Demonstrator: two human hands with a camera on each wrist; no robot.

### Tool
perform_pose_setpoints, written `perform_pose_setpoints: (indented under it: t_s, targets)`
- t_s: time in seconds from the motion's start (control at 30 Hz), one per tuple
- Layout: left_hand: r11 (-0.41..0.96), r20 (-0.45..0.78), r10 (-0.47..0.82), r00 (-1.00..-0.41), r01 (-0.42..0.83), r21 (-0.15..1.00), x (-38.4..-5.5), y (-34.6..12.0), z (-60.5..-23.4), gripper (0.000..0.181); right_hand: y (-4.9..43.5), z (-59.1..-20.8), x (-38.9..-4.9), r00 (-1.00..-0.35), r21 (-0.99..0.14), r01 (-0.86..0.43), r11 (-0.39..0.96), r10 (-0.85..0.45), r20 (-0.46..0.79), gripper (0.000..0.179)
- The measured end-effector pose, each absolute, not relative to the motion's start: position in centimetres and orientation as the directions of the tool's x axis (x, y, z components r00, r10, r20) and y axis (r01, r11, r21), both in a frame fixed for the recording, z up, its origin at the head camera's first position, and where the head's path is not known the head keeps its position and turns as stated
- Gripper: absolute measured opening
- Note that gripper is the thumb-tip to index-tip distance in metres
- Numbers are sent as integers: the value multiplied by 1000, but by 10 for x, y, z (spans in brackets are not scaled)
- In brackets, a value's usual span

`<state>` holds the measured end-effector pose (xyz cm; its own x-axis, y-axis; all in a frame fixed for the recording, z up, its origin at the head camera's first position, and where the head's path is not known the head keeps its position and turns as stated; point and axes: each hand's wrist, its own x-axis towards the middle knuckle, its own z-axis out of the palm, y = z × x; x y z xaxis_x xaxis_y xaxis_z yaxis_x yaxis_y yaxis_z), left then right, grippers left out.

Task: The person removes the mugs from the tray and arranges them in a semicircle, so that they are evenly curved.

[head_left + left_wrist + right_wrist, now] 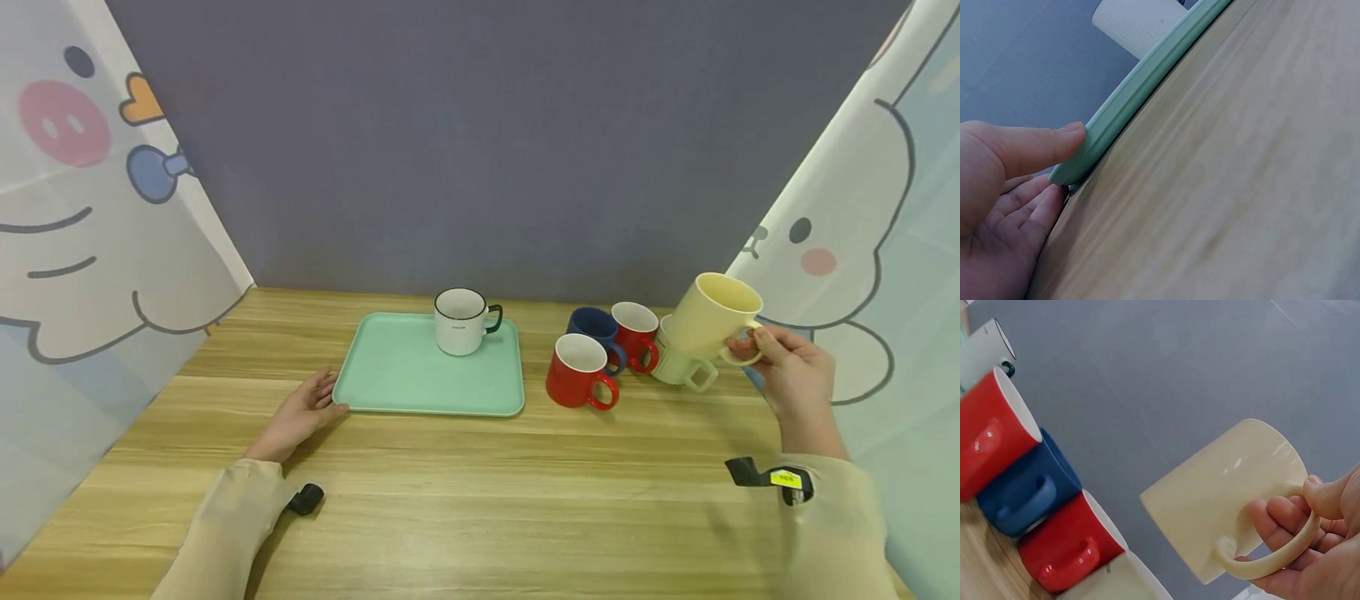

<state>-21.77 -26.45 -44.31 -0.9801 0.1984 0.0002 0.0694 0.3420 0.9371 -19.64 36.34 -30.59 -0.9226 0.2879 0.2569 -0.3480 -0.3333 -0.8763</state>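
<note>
Yellow mug (711,317), likely stiff, glossy, slippery and breakable, is hanging tilted above the counter's (465,500) right edge, the right hand (795,379) gripping its handle while the relaxed left hand (300,414) is touching the tray (397,375).

A wooden table (465,475) with a pale grain runs across the head view. Right of the middle stands a cluster of mugs: a red mug (573,371) at the front with its handle to the right, a dark blue mug (592,327) just behind it, a second red mug (636,333) touching the blue one, and a pale green mug (681,367) at the right end. A grey-blue backdrop (480,142) closes the rear. Cartoon-printed curtains (90,208) hang along both sides.
</note>
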Motion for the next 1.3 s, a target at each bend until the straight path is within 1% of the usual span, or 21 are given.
perform_pose_setpoints:
  t_s: [0.23,0.43,0.6,0.8,0.9,1.03,1.17,1.3]
  targets:
    - [340,5,196,-981,73,938,-218,-265,-443,87,377,-311,-194,-902,-844,-377,-382,359,240,15]
    - [338,6,191,-982,72,938,-217,-265,-443,87,389,-315,-197,-887,-801,-404,-442,403,225,18]
    - [336,5,189,-982,69,939,-217,-262,-441,86,400,-320,-194,-870,-800,-401,-447,458,180,18]
    - [341,-2,184,-983,62,938,-216,-261,-440,85,409,-325,-190,-845,-817,-393,-423,517,138,21]
    - [340,1,184,-983,64,938,-217,-262,-441,85,415,-328,-189,-841,-821,-376,-430,530,108,23]
    - [340,6,186,-983,71,938,-217,-262,-443,85,423,-335,-187,-855,-842,-319,-435,516,57,24]
    - [334,5,184,-983,67,940,-217,-263,-443,84,429,-346,-187,-859,-871,-261,-417,512,13,25]
    - [322,0,182,-983,60,945,-218,-263,-443,85,431,-359,-188,-862,-890,-230,-395,506,-1,28]
